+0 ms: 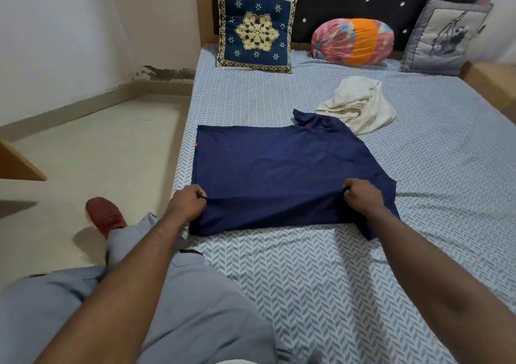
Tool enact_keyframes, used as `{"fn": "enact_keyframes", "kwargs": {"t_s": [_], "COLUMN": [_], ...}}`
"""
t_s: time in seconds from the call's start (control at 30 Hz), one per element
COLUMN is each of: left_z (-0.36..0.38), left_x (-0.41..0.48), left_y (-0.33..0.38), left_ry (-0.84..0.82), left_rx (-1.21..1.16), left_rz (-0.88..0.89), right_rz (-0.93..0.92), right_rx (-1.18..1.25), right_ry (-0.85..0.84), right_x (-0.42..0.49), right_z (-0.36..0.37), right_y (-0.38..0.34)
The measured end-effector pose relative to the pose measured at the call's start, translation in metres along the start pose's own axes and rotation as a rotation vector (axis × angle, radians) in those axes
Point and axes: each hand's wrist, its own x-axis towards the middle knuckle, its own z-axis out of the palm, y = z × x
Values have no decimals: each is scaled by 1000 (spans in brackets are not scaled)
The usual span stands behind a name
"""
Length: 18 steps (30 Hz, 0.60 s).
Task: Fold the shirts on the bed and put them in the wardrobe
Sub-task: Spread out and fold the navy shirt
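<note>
Here the navy shirt (279, 168) lies spread flat on the bed (307, 280), close to the left edge, with its near edge doubled over. The left hand (187, 201) pinches that near fold at one end and the right hand (361, 196) pinches it at the other, both with fingers curled tight on the cloth. Holding the two ends at once most likely keeps the fold line straight and the fabric taut, so the next fold over the body lands even. The shirt sits within easy reach of the person, who seems to sit on the bed's edge, one foot on the floor (97, 146).

Just behind the navy shirt, touching its far corner, a cream shirt (360, 107) lies crumpled and not yet folded. Judging by this, the task is at an early stage.

Against the headboard stand a blue patterned cushion (255, 28), a pink and orange bolster (353, 41) and a grey cushion (444, 37). No wardrobe, basket or other container is in view, so nothing can be said of what is put away.
</note>
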Motion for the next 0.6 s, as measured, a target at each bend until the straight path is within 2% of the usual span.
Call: {"fn": "enact_keyframes", "kwargs": {"t_s": [0.23,0.37,0.43,0.5,0.6], "left_z": [4,8,10,14,30], "left_x": [53,70,74,74,68], "left_y": [1,-3,-3,0,13], "left_ry": [173,192,190,214,303], "left_rx": [-182,-194,-152,-13,208], "left_rz": [-138,-173,-192,-190,-32], "right_rz": [-3,-16,-33,-53,-40], "right_rx": [-3,11,16,54,123], "right_ry": [-65,-88,-110,-134,-126], "right_x": [60,81,89,93,82], "right_z": [5,12,17,19,12], "right_y": [-13,-17,-16,-11,-3]}}
